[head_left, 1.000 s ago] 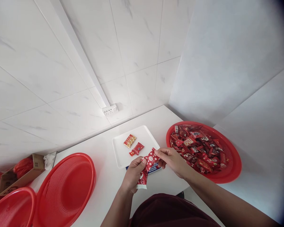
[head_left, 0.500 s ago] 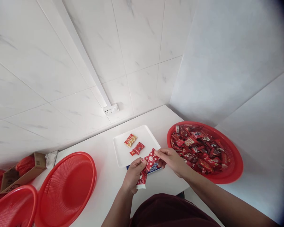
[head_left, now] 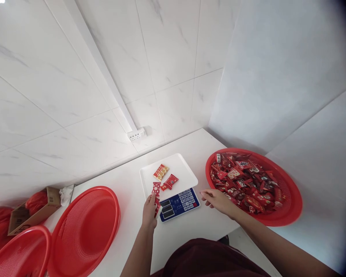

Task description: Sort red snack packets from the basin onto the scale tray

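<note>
While the left hand point(head_left: 149, 211) gripped red packaging point(head_left: 156, 187), the right hand point(head_left: 217, 201) unclenched, marbled tiles point(head_left: 173, 42) lined the back edge of the counter point(head_left: 131, 211).

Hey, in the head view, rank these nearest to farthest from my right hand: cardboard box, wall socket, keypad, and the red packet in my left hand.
From your right hand:
1. Keypad: just to its left.
2. Red packet: farther left, in your left hand.
3. Wall socket: up on the wall.
4. Cardboard box: far left.
</note>
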{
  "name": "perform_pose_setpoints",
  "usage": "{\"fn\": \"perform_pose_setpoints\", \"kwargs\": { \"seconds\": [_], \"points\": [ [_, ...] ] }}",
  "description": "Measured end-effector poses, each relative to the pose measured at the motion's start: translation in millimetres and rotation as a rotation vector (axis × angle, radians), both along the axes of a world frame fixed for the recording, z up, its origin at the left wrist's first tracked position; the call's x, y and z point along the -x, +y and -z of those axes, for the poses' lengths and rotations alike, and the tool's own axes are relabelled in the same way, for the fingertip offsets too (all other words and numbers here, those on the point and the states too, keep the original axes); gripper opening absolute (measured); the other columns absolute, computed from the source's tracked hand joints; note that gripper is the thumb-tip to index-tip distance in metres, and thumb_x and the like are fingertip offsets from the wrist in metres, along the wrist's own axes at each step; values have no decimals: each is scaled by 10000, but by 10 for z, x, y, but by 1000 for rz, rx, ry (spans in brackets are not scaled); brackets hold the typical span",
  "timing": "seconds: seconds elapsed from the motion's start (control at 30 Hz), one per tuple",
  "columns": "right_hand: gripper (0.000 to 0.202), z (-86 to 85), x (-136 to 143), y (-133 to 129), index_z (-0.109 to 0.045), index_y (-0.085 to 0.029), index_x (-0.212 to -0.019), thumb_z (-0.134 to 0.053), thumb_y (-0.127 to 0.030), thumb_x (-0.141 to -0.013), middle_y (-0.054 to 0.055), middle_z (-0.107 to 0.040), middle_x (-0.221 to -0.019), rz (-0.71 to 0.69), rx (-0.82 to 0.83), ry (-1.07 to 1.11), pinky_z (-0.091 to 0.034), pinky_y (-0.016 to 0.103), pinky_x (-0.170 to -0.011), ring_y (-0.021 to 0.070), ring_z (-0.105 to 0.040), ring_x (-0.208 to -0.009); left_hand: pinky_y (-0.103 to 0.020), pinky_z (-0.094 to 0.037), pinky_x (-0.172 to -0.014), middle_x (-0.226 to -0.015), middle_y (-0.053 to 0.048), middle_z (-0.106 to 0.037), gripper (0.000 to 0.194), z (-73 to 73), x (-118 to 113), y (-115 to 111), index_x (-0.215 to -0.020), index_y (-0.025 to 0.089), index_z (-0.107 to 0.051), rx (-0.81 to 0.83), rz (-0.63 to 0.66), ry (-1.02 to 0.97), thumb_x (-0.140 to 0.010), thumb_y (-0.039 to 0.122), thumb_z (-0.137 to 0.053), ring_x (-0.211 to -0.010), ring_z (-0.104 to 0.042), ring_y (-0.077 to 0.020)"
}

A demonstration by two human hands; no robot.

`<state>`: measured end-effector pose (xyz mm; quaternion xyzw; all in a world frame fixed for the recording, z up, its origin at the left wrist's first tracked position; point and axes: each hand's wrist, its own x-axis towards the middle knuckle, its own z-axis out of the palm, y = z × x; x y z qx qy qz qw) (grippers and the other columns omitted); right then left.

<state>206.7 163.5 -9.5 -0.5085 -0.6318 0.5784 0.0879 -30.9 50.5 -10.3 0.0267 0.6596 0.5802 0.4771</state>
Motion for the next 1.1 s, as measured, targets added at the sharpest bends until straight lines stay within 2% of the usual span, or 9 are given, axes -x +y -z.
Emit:
{"fn": "perform_pose_setpoints", "kwargs": {
  "seconds": [0.1,0.23,0.3,0.47,0.6,0.8,0.93,1.03,1.1],
  "points": [
    [301,95,-138,108,-601,-154,-891,-382,-346,-811,89,-662,-858,-4,-146,-102,-479,299,-650,190,-624,-724,-190,-332,-390,-532,43,-530,436,-15,-53,27,-709,160,-583,135,83,-49,-593,576,-641,-374,-412,-48],
    [308,311,-451,293,-611,-151,-976,-388,-293,-818,123,-637,-1048,36,-423,-320,-411,323,-876,227,-578,-985,-169,-297,-363,-593,34,-551,405,-38,-289,10,-816,168,-610,72,215,-171,-621,520,-655,-401,-431,-45],
    [341,418,-631,377,-589,-126,-1061,-383,-262,-825,145,-588,-1144,58,-480,-455,-378,314,-917,231,-536,-1065,-164,-295,-357,-591,32,-543,381,-60,-399,-15,-802,162,-607,53,239,-228,-644,506,-647,-397,-418,-40],
    [429,585,-902,511,-487,-118,-1226,-415,-277,-834,173,-501,-1246,31,-393,-687,-358,340,-925,265,-476,-1144,-165,-334,-373,-629,18,-557,353,-126,-526,-71,-825,159,-613,82,234,-292,-673,476,-641,-414,-434,-39],
    [542,689,-882,570,-393,-171,-1309,-477,-349,-804,199,-390,-1306,85,-326,-746,-391,397,-859,298,-553,-1038,-168,-356,-385,-660,16,-572,324,-150,-577,-88,-838,166,-619,65,252,-267,-652,425,-677,-433,-455,-44],
    [647,757,-838,674,-334,-167,-1331,-535,-378,-753,219,-394,-1262,197,-266,-741,-395,409,-839,306,-560,-1012,-170,-378,-404,-658,12,-577,307,-238,-701,-69,-828,162,-624,52,272,-248,-613,362,-716,-455,-463,-51],
    [529,740,-953,766,-472,-167,-1226,-565,-298,-722,163,-557,-1116,202,-220,-641,-408,348,-808,270,-580,-969,-165,-376,-411,-650,19,-577,310,-290,-761,-47,-805,169,-622,54,263,-240,-603,381,-722,-457,-464,-48],
    [319,723,-1054,807,-624,-167,-990,-589,-236,-680,78,-658,-886,170,-164,-528,-422,292,-746,222,-606,-859,-165,-377,-424,-650,23,-580,323,-295,-784,-36,-812,176,-623,56,273,-238,-599,396,-723,-461,-467,-47],
    [213,698,-1103,805,-652,-156,-867,-576,-218,-677,54,-669,-811,169,-134,-454,-430,271,-701,196,-608,-785,-165,-369,-424,-651,27,-578,334,-295,-791,-29,-822,178,-625,43,288,-238,-599,408,-720,-462,-465,-47]
  ]
}}
